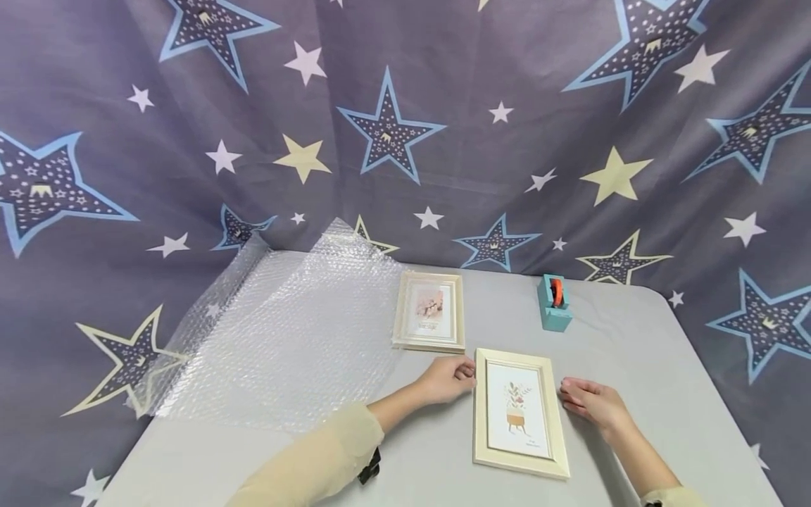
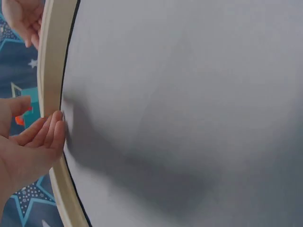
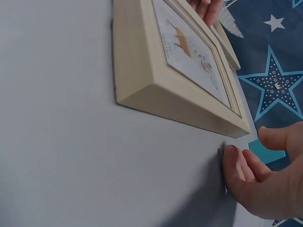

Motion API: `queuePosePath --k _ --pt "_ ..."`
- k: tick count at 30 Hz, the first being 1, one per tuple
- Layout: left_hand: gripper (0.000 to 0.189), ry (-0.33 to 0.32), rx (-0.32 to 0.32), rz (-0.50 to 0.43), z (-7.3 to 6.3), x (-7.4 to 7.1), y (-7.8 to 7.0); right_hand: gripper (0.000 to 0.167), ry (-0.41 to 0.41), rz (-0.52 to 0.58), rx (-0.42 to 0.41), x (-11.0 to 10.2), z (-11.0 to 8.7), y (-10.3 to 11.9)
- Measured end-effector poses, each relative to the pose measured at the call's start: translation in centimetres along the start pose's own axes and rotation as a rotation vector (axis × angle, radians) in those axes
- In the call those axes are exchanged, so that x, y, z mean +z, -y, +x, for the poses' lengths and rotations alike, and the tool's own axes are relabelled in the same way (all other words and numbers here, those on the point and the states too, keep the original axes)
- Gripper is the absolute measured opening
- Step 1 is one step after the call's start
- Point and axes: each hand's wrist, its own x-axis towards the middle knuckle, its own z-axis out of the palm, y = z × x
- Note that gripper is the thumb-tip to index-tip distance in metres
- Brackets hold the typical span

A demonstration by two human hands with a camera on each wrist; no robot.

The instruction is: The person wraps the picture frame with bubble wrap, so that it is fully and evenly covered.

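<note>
A cream picture frame (image 1: pixel 555 419) lies flat on the grey table, holding a print of flowers in a vase on legs. At its left edge is my left hand (image 1: pixel 446 379), fingers loosely bent; in the left wrist view the fingertips (image 2: pixel 57 130) appear to touch the frame's side. My right hand (image 1: pixel 595 405) hovers just off the right edge with relaxed fingers. The right wrist view shows a gap between that hand (image 3: pixel 265 182) and the frame's corner (image 3: pixel 236 130). Neither hand grips anything.
A large sheet of bubble wrap (image 1: pixel 285 352) spreads over the left of the table and hangs past its edge. It meets a second cream frame (image 1: pixel 457 317) at the back. A teal tape dispenser (image 1: pixel 555 320) with an orange core stands back right. Behind hangs a star-patterned curtain (image 1: pixel 469 176).
</note>
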Motion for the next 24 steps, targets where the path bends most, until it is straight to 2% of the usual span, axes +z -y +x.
queuePosePath --k 3,6,11,20,24 --pt "0.029 -0.028 -0.047 -0.032 -0.1 0.3 0.1 0.058 0.028 -0.042 -0.028 0.5 0.0 -0.3" --pt "0.026 -0.060 -0.061 -0.058 0.1 0.5 0.2 0.057 0.038 -0.095 -0.045 0.9 0.0 -0.5" --pt "0.026 -0.086 -0.032 -0.097 0.6 1.1 0.2 0.051 -0.027 -0.143 -0.062 1.3 -0.1 -0.5" --pt "0.044 -0.066 0.014 -0.104 0.3 1.0 0.0 0.050 -0.079 -0.100 -0.055 1.5 -0.3 -0.5" --pt "0.047 -0.112 0.044 -0.157 0.5 1.1 0.1 0.054 -0.094 -0.068 -0.062 1.3 -0.4 -0.2"
